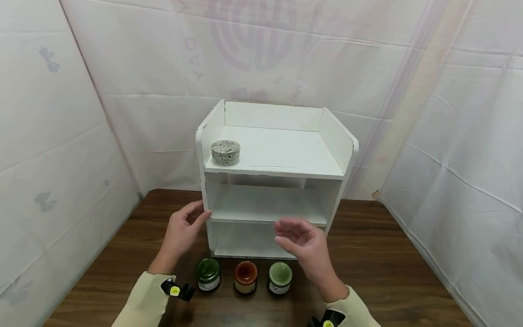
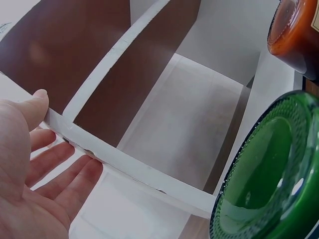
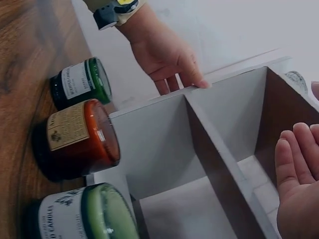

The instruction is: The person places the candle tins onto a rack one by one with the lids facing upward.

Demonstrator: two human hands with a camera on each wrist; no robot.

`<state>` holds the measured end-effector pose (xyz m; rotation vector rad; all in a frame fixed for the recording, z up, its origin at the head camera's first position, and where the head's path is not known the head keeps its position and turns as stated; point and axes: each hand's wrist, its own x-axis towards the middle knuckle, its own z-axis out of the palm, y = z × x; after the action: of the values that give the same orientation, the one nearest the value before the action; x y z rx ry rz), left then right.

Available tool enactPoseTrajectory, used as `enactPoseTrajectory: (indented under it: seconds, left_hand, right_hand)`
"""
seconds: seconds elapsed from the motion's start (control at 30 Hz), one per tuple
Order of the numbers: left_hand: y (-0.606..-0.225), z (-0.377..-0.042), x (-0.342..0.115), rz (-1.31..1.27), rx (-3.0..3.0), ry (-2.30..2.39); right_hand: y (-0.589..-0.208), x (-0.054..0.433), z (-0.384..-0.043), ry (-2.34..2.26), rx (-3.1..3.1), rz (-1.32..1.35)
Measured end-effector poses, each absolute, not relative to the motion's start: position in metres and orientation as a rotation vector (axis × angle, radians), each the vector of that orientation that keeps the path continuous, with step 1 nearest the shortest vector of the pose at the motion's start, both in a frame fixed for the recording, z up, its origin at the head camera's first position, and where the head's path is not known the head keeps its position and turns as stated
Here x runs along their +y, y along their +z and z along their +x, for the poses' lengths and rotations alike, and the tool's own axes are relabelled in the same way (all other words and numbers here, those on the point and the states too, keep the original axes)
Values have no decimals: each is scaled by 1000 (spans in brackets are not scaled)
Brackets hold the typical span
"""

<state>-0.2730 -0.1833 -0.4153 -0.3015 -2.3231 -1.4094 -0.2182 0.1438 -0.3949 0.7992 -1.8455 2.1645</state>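
A white shelf unit (image 1: 269, 203) with an open top and two lower compartments stands on the table. My left hand (image 1: 181, 232) grips the front edge of its left side panel, thumb on the inner side and fingers outside, as the left wrist view (image 2: 47, 169) shows. In front of the lower compartments hovers my right hand (image 1: 306, 247), fingers loosely bent and holding nothing. Three jar candles stand in a row before the unit: a dark green candle (image 1: 208, 271), an amber candle (image 1: 246, 275) and a light green candle (image 1: 280, 275), the last nearest my right hand.
A round grey-and-white patterned tin (image 1: 225, 153) sits at the front left of the unit's top. The dark wood table (image 1: 380, 272) reaches out on both sides. White sheeting (image 1: 155, 113) hangs behind and at both sides.
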Motion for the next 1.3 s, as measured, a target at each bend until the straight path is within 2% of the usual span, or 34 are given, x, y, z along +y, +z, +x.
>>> enactPoseTrajectory:
  seconds: [1.03, 1.3]
  left_hand:
    - [-417, -273, -184, -295, -2326, -1419]
    - [-417, -273, -183, -299, -2317, -1415]
  right_hand:
    - [-449, 144, -213, 2223, -1808, 810]
    - [-461, 149, -211, 2154, -1957, 710]
